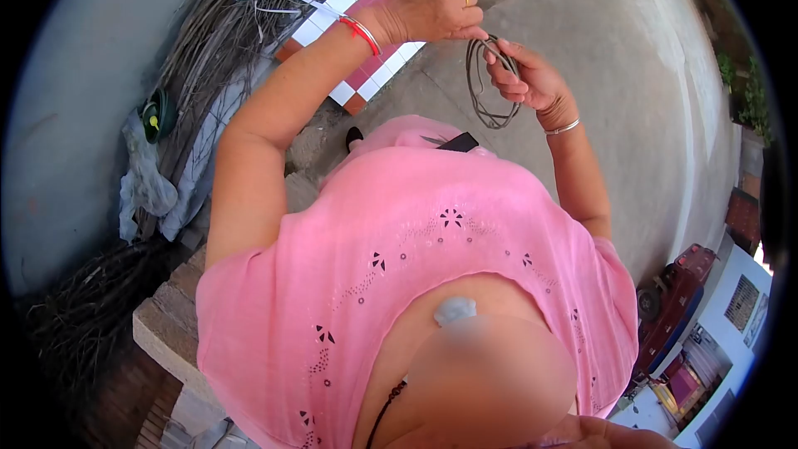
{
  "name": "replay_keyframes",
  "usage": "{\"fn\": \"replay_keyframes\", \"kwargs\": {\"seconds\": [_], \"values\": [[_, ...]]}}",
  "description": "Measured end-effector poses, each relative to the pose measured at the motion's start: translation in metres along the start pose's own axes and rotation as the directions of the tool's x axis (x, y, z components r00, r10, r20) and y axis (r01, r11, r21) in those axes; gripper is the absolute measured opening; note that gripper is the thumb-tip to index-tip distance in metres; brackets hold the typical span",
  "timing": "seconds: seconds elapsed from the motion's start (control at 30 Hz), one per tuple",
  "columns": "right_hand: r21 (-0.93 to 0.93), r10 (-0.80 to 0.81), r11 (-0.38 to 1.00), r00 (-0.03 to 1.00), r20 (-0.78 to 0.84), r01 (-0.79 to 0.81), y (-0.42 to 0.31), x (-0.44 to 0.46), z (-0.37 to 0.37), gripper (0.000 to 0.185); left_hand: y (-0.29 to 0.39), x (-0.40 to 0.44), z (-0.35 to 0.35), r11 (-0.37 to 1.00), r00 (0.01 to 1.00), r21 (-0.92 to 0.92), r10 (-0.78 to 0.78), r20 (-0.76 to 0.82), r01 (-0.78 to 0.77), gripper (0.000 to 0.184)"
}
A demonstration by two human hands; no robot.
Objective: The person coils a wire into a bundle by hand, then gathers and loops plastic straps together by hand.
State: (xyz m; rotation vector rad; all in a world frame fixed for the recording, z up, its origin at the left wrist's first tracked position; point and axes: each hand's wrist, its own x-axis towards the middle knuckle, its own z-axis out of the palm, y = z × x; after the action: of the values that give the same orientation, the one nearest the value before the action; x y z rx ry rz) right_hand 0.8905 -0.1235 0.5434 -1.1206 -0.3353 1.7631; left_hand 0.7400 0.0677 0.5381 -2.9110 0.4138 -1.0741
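My left hand (436,8), with a gold ring and a red and a silver bangle at the wrist, is closed in a pinch at the top of a coiled grey-brown wire (496,122). My right hand (532,79) holds the same coil from the other side, its fingers curled around the strands and the thumb near the top. Several loops hang between the two hands in the air, beyond my lap. Whether the wire is bare or coated, I cannot tell.
A bundle of dry sticks (204,50) leans along the left wall, with white strips (312,2) tied on it. Beside it lies a red-and-white tiled slab (312,31). More twigs (83,308) are at lower left. A dark red vehicle (677,299) stands on the right.
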Motion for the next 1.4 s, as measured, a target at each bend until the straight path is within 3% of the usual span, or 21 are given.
{"fn": "replay_keyframes", "kwargs": {"seconds": [0.07,0.17,0.23,0.33,0.43,0.53,0.63,0.73,0.83,0.93,1.03,1.1,1.2,1.3,1.4], "values": [[0.031,0.011,0.999,0.999,-0.045,-0.009,-0.002,0.003,-0.006,0.033,-0.002,-0.003,0.004,0.998,0.999,-0.036,-0.053,0.011,0.054,0.022],[0.022,0.009,1.0,0.999,0.048,-0.01,-0.005,0.0,-0.01,0.032,0.002,-0.005,0.008,0.964,0.978,-0.172,-0.193,0.075,0.204,0.027],[-0.02,-0.089,0.996,0.989,-0.12,0.087,-0.008,-0.003,-0.001,0.031,0.012,-0.008,0.015,0.877,0.922,-0.287,-0.346,0.175,0.384,0.03],[0.207,-0.136,0.964,0.979,-0.152,0.166,-0.014,-0.005,0.02,0.031,0.029,-0.004,0.026,0.614,0.822,-0.693,-0.567,-0.053,0.379,0.035],[0.322,-0.207,0.924,0.978,-0.03,0.206,-0.011,0.0,0.012,0.032,0.024,-0.005,0.049,0.752,0.814,-0.629,-0.483,-0.323,0.197,0.036],[0.294,-0.277,0.928,0.952,0.127,0.231,-0.007,0.005,-0.002,0.031,0.043,-0.005,0.039,0.297,0.761,-0.877,-0.639,0.113,0.379,0.033],[0.212,-0.309,0.942,0.92,0.239,0.261,-0.004,0.01,-0.006,0.032,0.033,-0.012,0.023,-0.138,0.681,-0.799,-0.452,0.576,0.585,0.024],[0.153,-0.359,0.932,0.891,0.279,0.328,-0.002,0.015,-0.006,0.033,0.039,-0.015,0.026,-0.57,0.68,-0.734,-0.373,0.631,0.368,0.018],[0.103,-0.449,0.893,0.852,0.271,0.438,0.004,0.019,-0.012,0.034,0.044,-0.011,0.018,-0.514,0.662,-0.796,-0.48,0.576,0.32,0.022],[0.222,-0.52,0.834,0.854,0.008,0.506,-0.001,0.004,0.01,0.035,0.028,-0.024,0.031,0.011,0.652,-0.812,-0.603,0.46,0.583,0.027],[0.133,-0.582,0.813,0.802,0.136,0.567,-0.001,0.013,0.008,0.036,0.047,-0.025,0.027,0.035,0.573,-0.798,-0.715,0.401,0.602,0.024],[0.021,-0.605,0.787,0.764,0.222,0.617,0.002,0.018,0.007,0.036,0.05,-0.031,0.04,0.026,0.538,-0.796,-0.75,0.385,0.605,0.023],[-0.121,-0.648,0.727,0.734,0.204,0.676,0.007,0.02,0.015,0.035,0.055,-0.031,0.042,-0.461,0.48,-0.846,-0.697,0.532,0.268,0.025],[-0.221,-0.701,0.66,0.695,0.162,0.718,0.006,0.02,0.016,0.035,0.057,-0.041,0.036,-0.682,0.602,-0.725,-0.538,0.59,0.101,0.024],[-0.14,-0.683,0.687,0.7,0.211,0.713,0.008,0.023,0.02,0.036,0.053,-0.048,0.018,-0.502,0.611,-0.827,-0.579,0.54,0.255,0.026]]}}
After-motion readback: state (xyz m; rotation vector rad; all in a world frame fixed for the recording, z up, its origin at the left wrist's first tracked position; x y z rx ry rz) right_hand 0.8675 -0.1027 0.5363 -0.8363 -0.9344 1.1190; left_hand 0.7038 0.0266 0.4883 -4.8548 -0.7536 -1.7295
